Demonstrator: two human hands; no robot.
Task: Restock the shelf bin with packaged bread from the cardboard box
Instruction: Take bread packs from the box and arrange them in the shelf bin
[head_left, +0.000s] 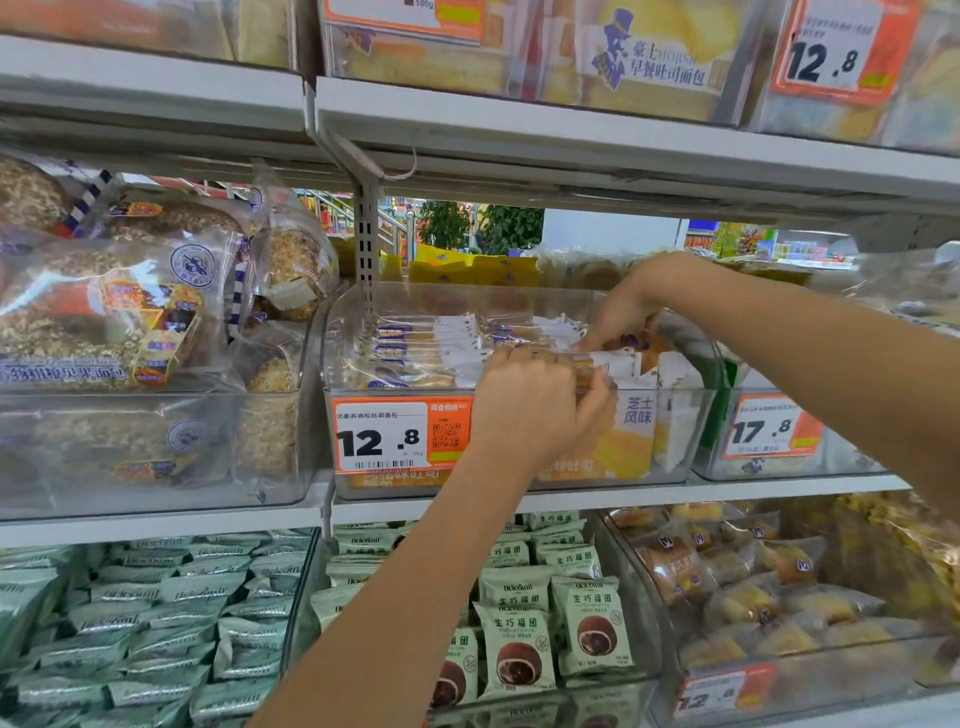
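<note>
Bread packs (592, 364) being seated in clear bin (519, 483); left hand (530, 405) pinches one, right hand (623, 306) fingers curled on another at 1 o'clock. Next: release, level row.

Clear glossy plastic for the shelf bin (519, 488); shiny transparent film round the bread packets (431, 353); smooth matt painted metal on the shelf edge (623, 150); printed paper price tag (384, 436).

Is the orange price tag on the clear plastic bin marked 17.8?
No, the orange price tag on the clear plastic bin being filled reads 12.8.
</note>
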